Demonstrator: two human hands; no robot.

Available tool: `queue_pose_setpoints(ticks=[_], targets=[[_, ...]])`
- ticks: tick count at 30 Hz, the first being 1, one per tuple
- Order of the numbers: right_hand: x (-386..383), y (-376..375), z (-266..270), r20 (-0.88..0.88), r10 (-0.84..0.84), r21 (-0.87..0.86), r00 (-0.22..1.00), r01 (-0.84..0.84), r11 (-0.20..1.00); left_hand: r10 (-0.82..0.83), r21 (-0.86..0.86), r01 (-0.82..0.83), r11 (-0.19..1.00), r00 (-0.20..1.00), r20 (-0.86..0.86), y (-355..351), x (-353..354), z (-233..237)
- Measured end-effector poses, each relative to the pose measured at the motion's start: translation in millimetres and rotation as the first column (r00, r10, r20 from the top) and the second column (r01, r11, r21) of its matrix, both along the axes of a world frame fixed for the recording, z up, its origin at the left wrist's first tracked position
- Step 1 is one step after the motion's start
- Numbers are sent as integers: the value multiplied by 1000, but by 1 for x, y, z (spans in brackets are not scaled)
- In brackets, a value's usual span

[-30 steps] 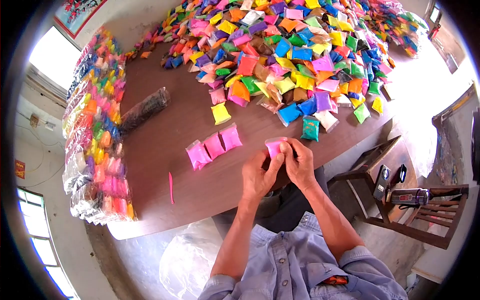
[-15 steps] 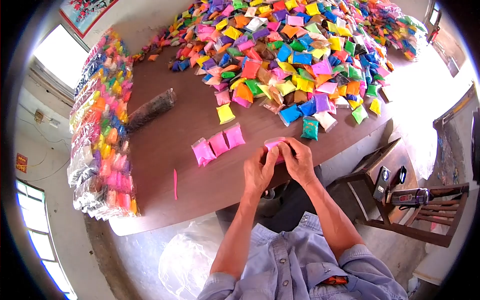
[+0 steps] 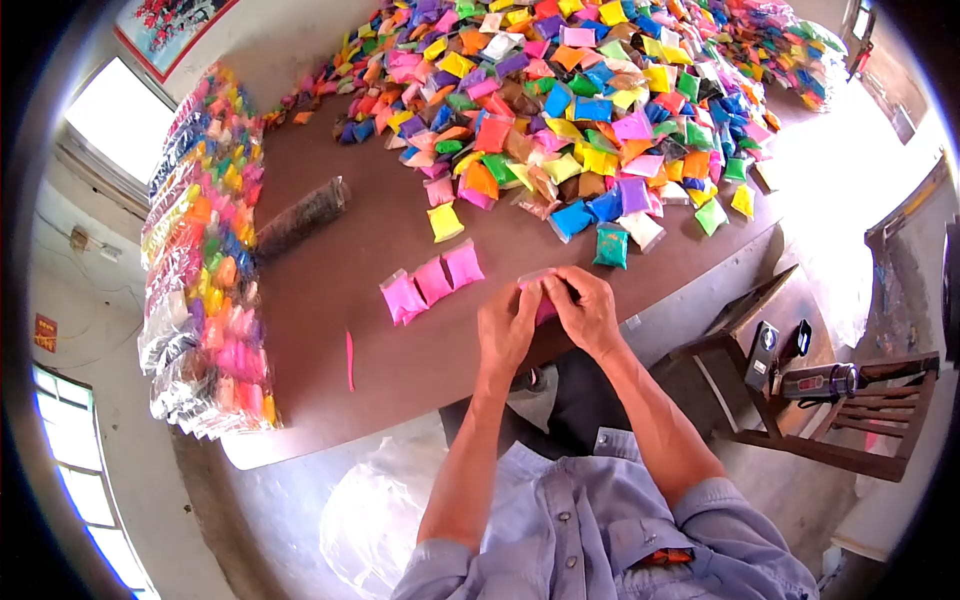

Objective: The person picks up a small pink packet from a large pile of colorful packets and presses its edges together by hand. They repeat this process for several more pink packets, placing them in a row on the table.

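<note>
Between my two hands, near the table's front edge, is a pink packet [image 3: 546, 311], mostly hidden by my fingers. My left hand [image 3: 507, 328] pinches its left side and my right hand [image 3: 584, 312] its right side, with the thumbs close together at the top. Left of my hands three pink packets [image 3: 433, 280] lie in a slanting row. A yellow packet [image 3: 445, 222] rests just behind them. The teal packet [image 3: 611, 246] lies behind my right hand. Further left is a thin pink stick [image 3: 350, 360].
A large heap of coloured packets [image 3: 590, 110] covers the back of the brown table [image 3: 310, 330]. Bagged packets [image 3: 215, 260] are stacked along the left side, beside a dark clear-wrapped roll [image 3: 303, 217]. At right, a wooden chair [image 3: 870, 430] stands by a stool holding a flask [image 3: 818, 381].
Both hands have shifted slightly, still on the pink packet, and its bright pink face is now less visible. The view has moved a little.
</note>
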State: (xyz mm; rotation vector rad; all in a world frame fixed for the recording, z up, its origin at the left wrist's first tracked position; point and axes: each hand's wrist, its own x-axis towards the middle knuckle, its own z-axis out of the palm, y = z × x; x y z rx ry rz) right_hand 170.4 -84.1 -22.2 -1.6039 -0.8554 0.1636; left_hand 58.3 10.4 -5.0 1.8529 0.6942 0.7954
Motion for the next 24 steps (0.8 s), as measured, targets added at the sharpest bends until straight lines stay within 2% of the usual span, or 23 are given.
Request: queue_pose_setpoints(ticks=[3,9,11,15,17,21,24], targets=[[-1,-1,6,15,-1,3,1000,1,1000,-18,-47,20,999,998,54,1,0,-3],[2,-4,6,-16,38,-11,999,-38,999,-12,28,14,1000,997,-78,1,0,-2],[2,-2,3,-17,12,40,1000,-11,999,30,-181,-28,983,999,11,-7,3,8],[2,-1,0,-12,25,90,1000,-24,996,18,-186,-17,982,1000,1,-2,-1,1],[0,-2,4,2,22,68,1000,-22,997,42,-317,-17,948,996,73,-2,-2,-3],[0,-1,7,48,31,-19,998,-30,999,38,-308,-14,951,997,74,3,-6,-7],[2,-2,4,29,35,28,999,-36,999,29,-241,-27,970,1000,4,-2,-4,4]])
